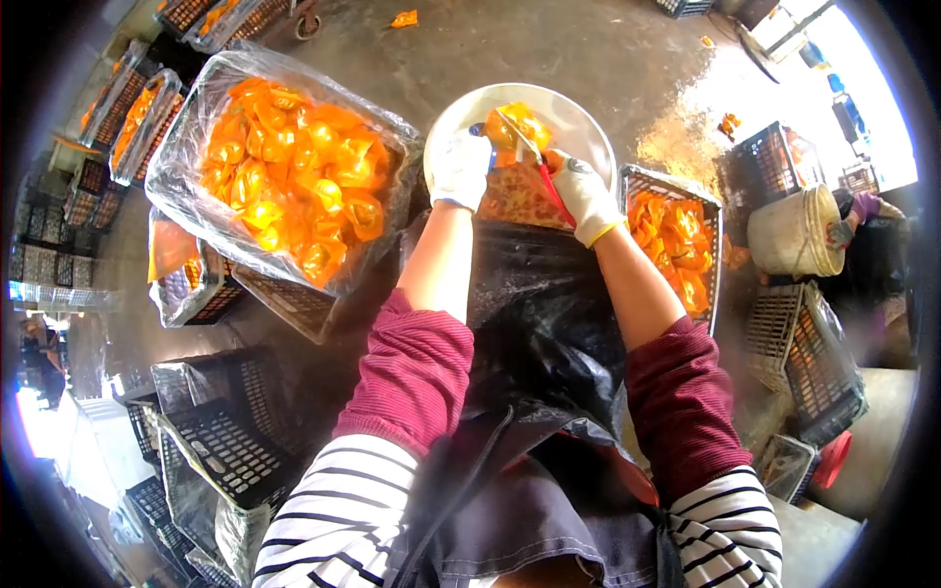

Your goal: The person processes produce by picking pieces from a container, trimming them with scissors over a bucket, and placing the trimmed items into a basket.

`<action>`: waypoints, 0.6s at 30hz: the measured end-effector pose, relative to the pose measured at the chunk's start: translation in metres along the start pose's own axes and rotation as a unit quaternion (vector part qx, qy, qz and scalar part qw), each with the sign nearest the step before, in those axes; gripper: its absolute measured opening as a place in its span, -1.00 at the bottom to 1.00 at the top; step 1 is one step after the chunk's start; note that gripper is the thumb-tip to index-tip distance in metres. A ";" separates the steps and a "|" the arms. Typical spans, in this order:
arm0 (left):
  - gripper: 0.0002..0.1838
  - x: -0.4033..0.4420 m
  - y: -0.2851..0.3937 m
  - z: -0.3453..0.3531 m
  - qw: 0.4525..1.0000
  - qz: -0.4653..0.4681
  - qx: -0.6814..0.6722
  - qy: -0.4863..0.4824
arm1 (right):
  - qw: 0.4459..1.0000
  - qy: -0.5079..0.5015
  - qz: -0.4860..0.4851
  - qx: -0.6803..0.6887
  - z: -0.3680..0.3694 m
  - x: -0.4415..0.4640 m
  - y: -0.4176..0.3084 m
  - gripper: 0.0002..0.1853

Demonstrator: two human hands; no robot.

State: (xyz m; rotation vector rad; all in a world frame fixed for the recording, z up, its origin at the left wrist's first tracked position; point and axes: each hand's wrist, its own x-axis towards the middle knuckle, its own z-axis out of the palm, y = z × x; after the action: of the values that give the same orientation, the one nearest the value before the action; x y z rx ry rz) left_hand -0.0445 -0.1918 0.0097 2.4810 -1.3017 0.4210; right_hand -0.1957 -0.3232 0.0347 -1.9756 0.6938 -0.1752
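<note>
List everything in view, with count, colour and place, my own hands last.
Scissors: one, red-handled, in right hand
Plastic packet: one, yellow-orange, at left hand, over basin
Round basin: one, whitish, beneath both hands
Lined crate: one, clear liner, left of basin, heaped with orange packets
Filled crate: one, dark, right of basin, orange contents
Bucket: one, cream, far right
Other crates: many, mostly dark, both sides
Floor: one, grey-brown, orange scraps on it
Apron: one, dark, on your body
Co-worker: one, purple sleeve, far right
Left hand: one, white glove
Right hand: one, white glove
</note>
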 end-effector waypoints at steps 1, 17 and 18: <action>-0.79 0.000 0.000 -0.003 1.000 0.003 0.003 -0.010 | 1.000 0.008 -0.016 -0.026 0.000 -0.002 -0.003 -0.73; -0.66 0.019 0.033 -0.041 0.503 -0.317 -0.801 -0.066 | 0.940 -0.090 0.107 0.311 -0.007 -0.013 -0.023 -0.71; -0.65 0.017 0.041 -0.059 0.471 -0.361 -0.803 -0.059 | 0.942 -0.091 0.109 0.305 -0.004 -0.012 -0.023 -0.70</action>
State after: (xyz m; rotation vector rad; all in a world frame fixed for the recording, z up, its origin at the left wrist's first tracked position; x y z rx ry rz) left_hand -0.0759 -0.2031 0.0756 0.9821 -0.0612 -0.8643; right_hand -0.1985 -0.3119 0.0579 -1.2926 0.6378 -0.0595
